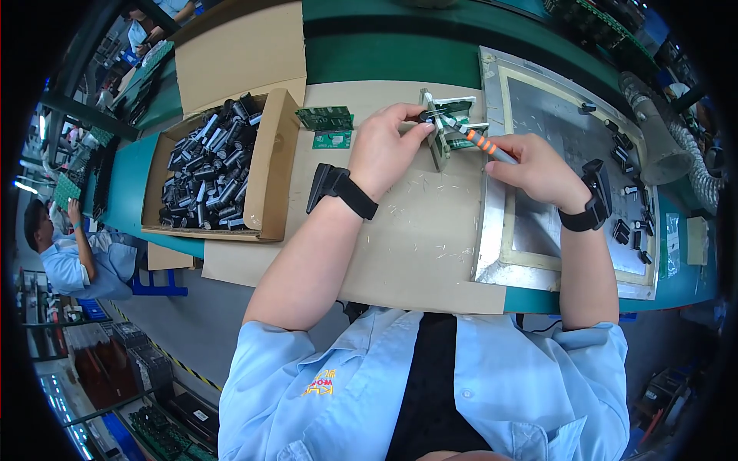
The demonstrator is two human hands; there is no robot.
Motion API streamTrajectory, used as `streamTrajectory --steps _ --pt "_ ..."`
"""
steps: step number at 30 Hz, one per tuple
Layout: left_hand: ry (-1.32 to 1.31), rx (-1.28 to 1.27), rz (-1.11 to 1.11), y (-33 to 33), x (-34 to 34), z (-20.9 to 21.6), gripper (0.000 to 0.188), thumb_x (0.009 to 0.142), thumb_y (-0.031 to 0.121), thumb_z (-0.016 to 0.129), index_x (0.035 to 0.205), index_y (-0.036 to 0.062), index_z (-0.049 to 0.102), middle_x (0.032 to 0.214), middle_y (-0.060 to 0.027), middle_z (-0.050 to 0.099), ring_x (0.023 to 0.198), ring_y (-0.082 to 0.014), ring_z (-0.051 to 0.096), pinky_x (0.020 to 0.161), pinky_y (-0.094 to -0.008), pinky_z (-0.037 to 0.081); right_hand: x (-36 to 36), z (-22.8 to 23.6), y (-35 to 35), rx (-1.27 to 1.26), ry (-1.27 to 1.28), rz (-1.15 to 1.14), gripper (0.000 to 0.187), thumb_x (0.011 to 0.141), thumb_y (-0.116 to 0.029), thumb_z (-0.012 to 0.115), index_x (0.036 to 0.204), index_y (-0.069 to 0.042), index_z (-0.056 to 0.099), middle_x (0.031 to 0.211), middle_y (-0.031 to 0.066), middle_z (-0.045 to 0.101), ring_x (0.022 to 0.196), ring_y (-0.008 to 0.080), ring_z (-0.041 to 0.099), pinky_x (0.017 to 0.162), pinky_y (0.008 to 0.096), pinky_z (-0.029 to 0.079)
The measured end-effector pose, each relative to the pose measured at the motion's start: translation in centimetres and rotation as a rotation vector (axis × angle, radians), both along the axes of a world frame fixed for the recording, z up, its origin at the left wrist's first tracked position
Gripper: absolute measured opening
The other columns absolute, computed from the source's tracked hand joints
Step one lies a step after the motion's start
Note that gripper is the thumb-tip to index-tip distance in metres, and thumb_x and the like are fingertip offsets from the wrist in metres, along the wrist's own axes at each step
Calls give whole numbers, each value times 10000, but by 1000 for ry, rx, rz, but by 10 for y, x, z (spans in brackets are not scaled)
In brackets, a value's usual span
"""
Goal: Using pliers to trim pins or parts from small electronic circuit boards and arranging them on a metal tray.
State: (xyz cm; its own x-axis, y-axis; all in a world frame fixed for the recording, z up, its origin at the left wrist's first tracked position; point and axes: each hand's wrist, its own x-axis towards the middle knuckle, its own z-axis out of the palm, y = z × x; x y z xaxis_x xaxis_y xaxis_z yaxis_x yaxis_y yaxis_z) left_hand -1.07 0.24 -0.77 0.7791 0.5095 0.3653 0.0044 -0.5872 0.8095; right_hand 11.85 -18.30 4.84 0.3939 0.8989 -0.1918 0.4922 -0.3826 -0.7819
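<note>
My left hand is closed, thumb and forefinger pinching a small black part against an upright fixture; the fingers hide most of that part. Green circuit boards stick out from the fixture's far side. In my right hand is a slim hand tool with a grey handle banded in orange. Its metal tip reaches to the fixture beside my left fingertips; the exact kind of tool cannot be made out.
To the left, an open cardboard box holds many black cylindrical capacitors. Two green boards lie beside it. Clipped wire bits dot the brown sheet. At right, a metal-framed panel carries loose capacitors. A co-worker sits far left.
</note>
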Motion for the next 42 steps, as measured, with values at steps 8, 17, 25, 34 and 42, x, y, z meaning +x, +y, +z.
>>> streamTrajectory --steps 8,17,25,34,42 --pt "41 -122 -9 -1 1 4 246 793 115 665 1001 -6 618 887 -91 655 797 -150 607 733 -267 479 -15 31 -7 -194 234 -141 294 814 -183 585 1013 32 556 660 5 541 606 69 501 530 225 406" --pt "41 -71 -1 -4 7 3 260 796 117 658 1020 -8 616 858 -91 656 775 -152 612 716 -260 483 -18 22 -5 -243 442 -194 252 833 -205 568 983 -7 522 823 64 594 727 130 606 610 242 491" --pt "22 -21 22 -4 9 2 260 798 119 650 1025 -5 620 869 -101 656 761 -163 613 702 -269 486 -20 16 2 -177 511 -227 259 837 -237 574 956 -11 531 811 37 572 698 109 576 588 241 483" --pt "-17 73 42 -2 9 1 251 783 114 645 1003 -5 625 882 -139 644 783 -232 615 714 -311 486 -25 13 12 -183 440 -225 246 852 -228 556 977 -16 537 777 29 577 638 96 575 554 227 477" --pt "-62 32 37 -2 11 -2 225 759 105 644 958 -1 635 876 -155 633 814 -305 599 747 -375 474 -31 11 15 -203 320 -265 223 875 -249 547 818 -34 536 645 0 543 510 65 524 458 201 426"
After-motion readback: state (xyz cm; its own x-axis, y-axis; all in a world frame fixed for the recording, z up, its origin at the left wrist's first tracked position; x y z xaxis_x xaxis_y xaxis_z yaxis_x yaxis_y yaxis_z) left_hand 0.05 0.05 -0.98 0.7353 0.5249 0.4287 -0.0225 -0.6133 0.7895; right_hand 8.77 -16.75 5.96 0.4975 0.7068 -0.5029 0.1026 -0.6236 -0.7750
